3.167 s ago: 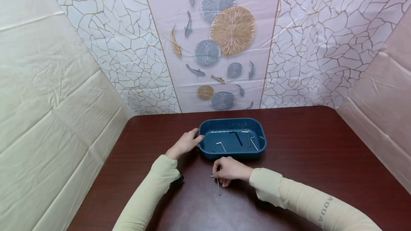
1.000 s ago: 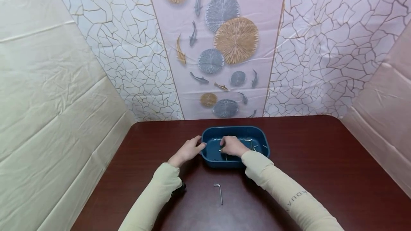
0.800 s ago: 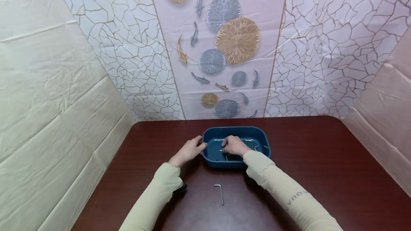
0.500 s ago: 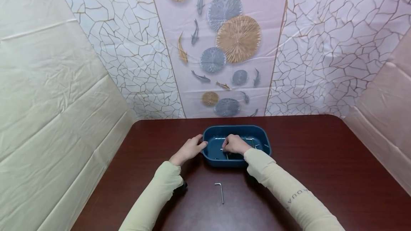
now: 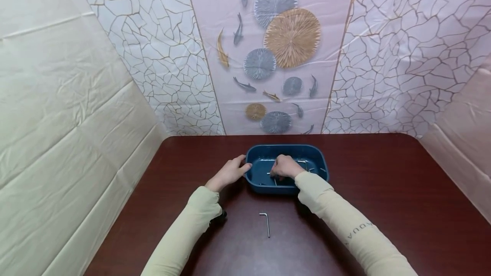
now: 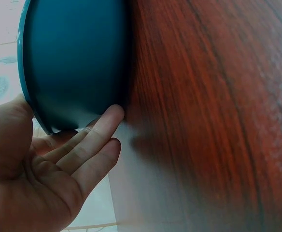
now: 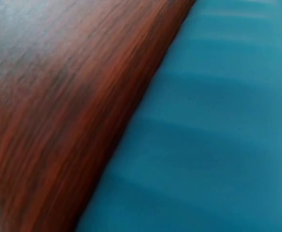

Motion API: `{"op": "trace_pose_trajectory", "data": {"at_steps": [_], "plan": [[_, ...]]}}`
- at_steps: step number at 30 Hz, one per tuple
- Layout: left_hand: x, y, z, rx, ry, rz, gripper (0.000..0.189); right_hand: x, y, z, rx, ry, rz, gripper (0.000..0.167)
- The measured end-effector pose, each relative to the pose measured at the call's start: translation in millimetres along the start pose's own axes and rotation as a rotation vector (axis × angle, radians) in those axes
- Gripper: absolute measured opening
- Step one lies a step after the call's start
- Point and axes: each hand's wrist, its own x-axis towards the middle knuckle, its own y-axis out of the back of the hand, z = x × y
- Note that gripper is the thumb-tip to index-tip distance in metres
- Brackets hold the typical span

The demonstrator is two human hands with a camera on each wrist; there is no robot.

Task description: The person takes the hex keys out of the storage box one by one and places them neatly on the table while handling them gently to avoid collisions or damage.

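Observation:
A blue tray [image 5: 264, 190] sits toward the back of the table with several L-shaped hex keys inside. My left hand [image 5: 229, 171] holds the tray's left end, thumb over the rim and fingers along the outer wall, as the left wrist view also shows. My right hand [image 5: 285, 167] reaches down into the tray, thumb and fingertips pinching at a silver hex key [image 5: 275, 181] whose two ends stick out past the fingers. Another silver hex key [image 5: 267, 225] lies on the table in front of the tray. The right wrist view shows only the tray wall and table.
More hex keys [image 5: 305, 164] lie at the tray's right side, partly behind the right hand. The dark red table [image 5: 368, 169] runs back to a patterned cloth wall [image 5: 184, 76], with pale cloth [image 5: 69, 161] along the left. A small black object [image 5: 220, 217] shows under the left sleeve.
My right hand has let go of the silver hex key on the table and moved up into the tray. It lingers over the second key. The left hand stays at the tray's end.

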Motion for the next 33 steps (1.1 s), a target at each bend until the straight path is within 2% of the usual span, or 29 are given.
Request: {"op": "trace_pose_trajectory", "data": {"at_steps": [7,13,22,28,33], "plan": [[-1.4,0.6,2.1,-0.008,-0.001,0.005,0.045,0.6,2,0,-0.001,0.001,-0.019,0.02],[-3.4,0.0,3.0,-0.022,-0.001,-0.005,0.047,-0.7,3,2,0.015,0.01,-0.031,0.034],[-3.9,0.1,3.5,-0.028,0.008,0.001,0.047,-9.0,9,-2,0.084,0.02,-0.031,0.01],[-3.8,-0.9,4.0,-0.036,0.017,-0.007,0.047,-13.7,15,-2,0.126,0.036,0.005,0.013],[-3.6,-0.2,1.1,-0.038,0.005,-0.005,0.049,-17.8,24,-1,0.19,0.103,0.061,0.02]]}}
